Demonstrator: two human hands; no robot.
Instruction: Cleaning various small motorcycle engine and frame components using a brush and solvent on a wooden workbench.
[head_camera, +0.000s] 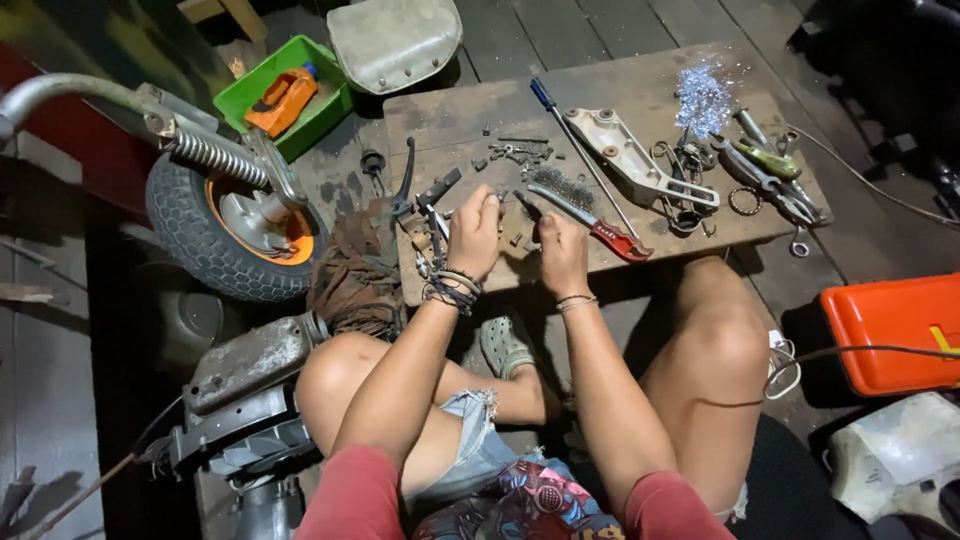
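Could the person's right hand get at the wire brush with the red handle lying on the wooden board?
Probably yes. The right hand rests on the wooden board just beside the wire brush with the red handle, and nothing lies between them.

Small dark metal part (519, 226) sat on the board between both hands' fingertips; shape too small to tell.

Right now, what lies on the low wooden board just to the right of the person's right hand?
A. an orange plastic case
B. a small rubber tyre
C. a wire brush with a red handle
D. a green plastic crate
C: the wire brush with a red handle lies on the low wooden board, close beside the right hand.
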